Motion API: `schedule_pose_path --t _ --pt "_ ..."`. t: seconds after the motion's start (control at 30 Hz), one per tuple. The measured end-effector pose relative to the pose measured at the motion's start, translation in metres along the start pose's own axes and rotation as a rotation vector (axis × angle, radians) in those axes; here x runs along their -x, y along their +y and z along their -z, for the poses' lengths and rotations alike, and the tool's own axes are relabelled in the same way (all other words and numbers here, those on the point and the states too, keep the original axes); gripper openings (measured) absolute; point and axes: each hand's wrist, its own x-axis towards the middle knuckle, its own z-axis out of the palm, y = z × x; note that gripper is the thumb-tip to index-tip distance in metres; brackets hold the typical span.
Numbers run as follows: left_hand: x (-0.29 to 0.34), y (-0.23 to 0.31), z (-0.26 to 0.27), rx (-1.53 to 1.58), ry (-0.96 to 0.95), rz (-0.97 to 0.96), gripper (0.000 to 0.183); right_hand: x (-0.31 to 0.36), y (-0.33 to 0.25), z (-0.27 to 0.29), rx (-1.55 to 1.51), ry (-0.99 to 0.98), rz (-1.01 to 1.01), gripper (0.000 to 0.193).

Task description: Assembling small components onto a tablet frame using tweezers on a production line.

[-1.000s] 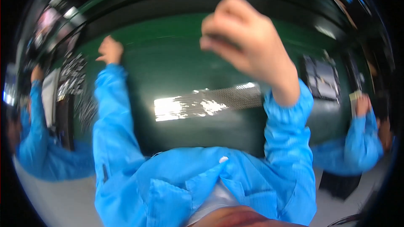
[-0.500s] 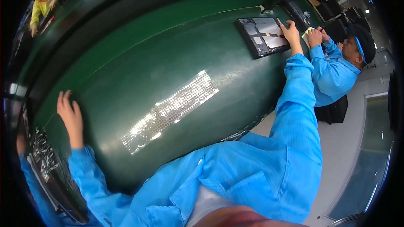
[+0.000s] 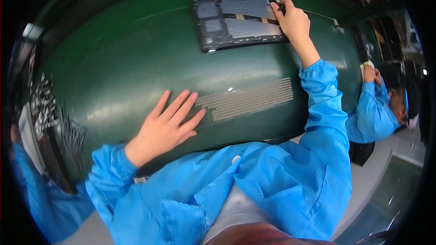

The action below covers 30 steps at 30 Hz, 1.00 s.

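At the far middle of the green table lies an opened tablet with a dark frame, silver plates inside and a dark strip cable across them. My right hand is closed on its right edge, thumb over the top; something small and black shows by the fingertips, too blurred to name. My left hand is spread, palm down, its fingertips at the left end of a clear sheet bearing rows of small grey pieces. Whether those fingertips touch the sheet I cannot tell.
At the left edge are a pile of small silvery pieces and thin dark strips. Another person's blue sleeve is beyond them. On the right a co-worker in blue holds a yellowish item.
My right hand has brought the tablet leftward across the table. My left hand has come from the far left to the sheet. The whole view has turned to the right.
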Motion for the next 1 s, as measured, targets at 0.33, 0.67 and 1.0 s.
schedule_pose_path --t 0.33,0.67,1.0 --pt "0.0 0.014 -0.015 0.016 0.109 -0.005 0.068 0.008 -0.088 0.037 -0.441 -0.105 0.236 0.024" --pt "-0.007 0.017 -0.013 0.05 0.12 0.204 0.08 0.047 -0.073 0.102 -1.236 -0.184 0.236 0.02" --pt "-0.005 0.024 -0.028 0.058 0.199 0.284 0.08 0.095 -0.128 0.087 -1.6 -0.718 -0.007 0.024"
